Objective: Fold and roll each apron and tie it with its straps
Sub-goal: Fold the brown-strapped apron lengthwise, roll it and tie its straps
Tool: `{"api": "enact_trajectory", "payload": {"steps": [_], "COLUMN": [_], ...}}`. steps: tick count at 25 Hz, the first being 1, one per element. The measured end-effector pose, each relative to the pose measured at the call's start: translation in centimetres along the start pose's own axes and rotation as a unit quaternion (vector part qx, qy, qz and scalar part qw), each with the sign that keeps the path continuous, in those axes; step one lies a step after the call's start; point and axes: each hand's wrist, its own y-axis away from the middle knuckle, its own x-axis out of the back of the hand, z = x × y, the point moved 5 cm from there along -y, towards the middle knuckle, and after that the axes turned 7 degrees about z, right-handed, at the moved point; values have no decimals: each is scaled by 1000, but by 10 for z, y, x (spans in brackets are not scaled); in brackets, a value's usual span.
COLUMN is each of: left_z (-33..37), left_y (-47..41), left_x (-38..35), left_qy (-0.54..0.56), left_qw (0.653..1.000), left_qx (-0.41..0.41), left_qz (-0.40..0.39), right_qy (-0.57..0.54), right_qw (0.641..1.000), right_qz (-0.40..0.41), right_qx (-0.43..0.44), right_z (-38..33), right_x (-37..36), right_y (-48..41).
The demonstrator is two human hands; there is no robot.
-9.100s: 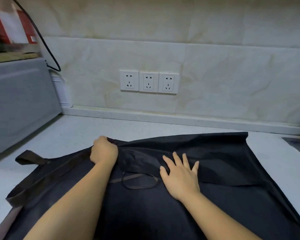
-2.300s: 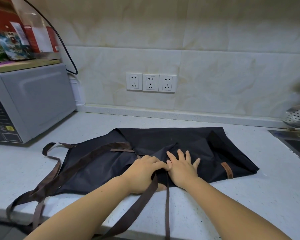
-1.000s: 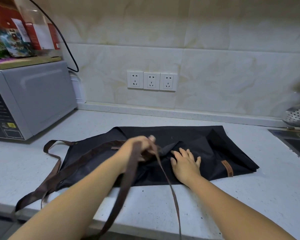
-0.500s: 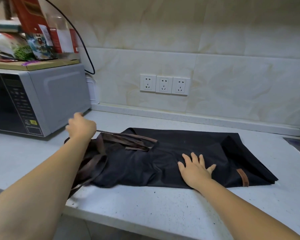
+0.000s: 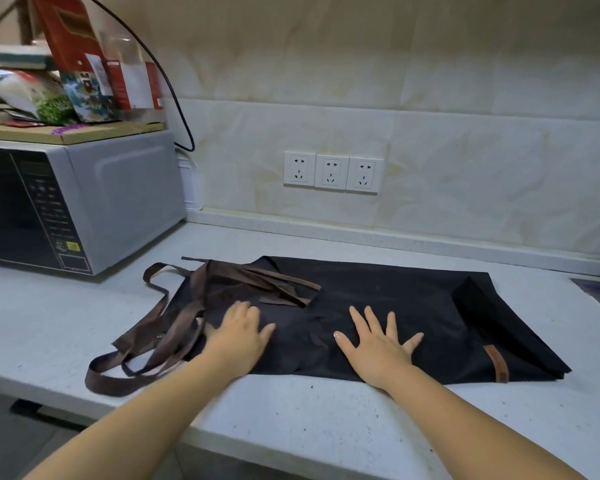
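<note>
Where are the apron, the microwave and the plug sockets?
apron (image 5: 388, 292): head view, on the flat black cloth near its middle.
microwave (image 5: 125, 195): head view, on its grey side panel.
plug sockets (image 5: 331, 172): head view, on the middle one of the three white sockets.

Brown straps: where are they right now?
In the head view the brown straps lie bunched over the black apron's left end, beside the left hand, in front of the microwave.

Home kitchen, microwave (image 5: 84, 199) on speckled white countertop (image 5: 326, 417), tiled backsplash (image 5: 465, 161), wall sockets (image 5: 331, 172)
</note>
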Motion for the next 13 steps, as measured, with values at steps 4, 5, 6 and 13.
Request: {"api": "enact_trajectory", "payload": {"steps": [4,5,6,13], "left_z": [-20,0,30,211], "left_y": [-18,-20,-18,5], "left_x": [30,39,45,-20], "left_qy": [-103,-131,-117,81], "left_qw": [993,990,986,971], "left_qx": [50,15,-46,-225], "left_qz": [16,56,111,10], "right_qy": [12,13,8,-139], "right_qw": [1000,1000,999,939], "right_qz": [-19,-27,-30,312], "right_qx": [-2,2,5,-34], "right_z": [0,0,-1,74], "right_x": [1,3,6,89], "right_y": [-1,-2,-4,-1]}}
